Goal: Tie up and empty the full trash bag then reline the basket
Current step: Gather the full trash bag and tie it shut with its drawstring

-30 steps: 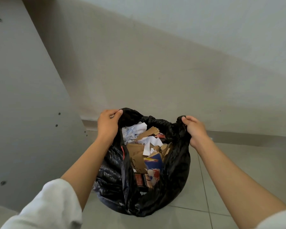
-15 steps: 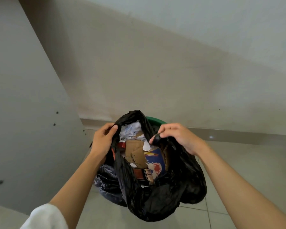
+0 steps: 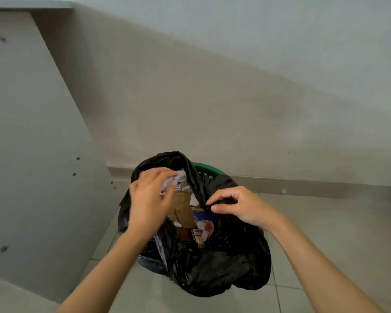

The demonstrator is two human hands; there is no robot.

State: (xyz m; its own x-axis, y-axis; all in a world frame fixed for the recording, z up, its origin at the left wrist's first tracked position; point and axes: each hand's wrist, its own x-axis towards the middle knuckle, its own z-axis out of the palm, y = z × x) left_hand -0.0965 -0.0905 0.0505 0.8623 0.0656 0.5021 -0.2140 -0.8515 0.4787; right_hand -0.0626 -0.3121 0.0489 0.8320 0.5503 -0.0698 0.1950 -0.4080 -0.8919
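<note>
We saw a black trash bag (image 3: 212, 263) sitting in a green basket (image 3: 207, 166) on a tiled floor (image 3: 336, 233) by a wall (image 3: 235, 98); only the basket's far rim showed. The bag was open at the top, packed w/ brown cardboard scraps (image 3: 182, 208), crumpled white paper (image 3: 178, 177) & a blue printed carton (image 3: 204, 219). Our right hand (image 3: 239, 206) pinched the bag's right edge btwn thumb & curled fingers, just above the carton. Our left hand (image 3: 150, 197), blurred, was over the bag's left edge & the paper; we couldn't tell if it gripped anything.
</note>
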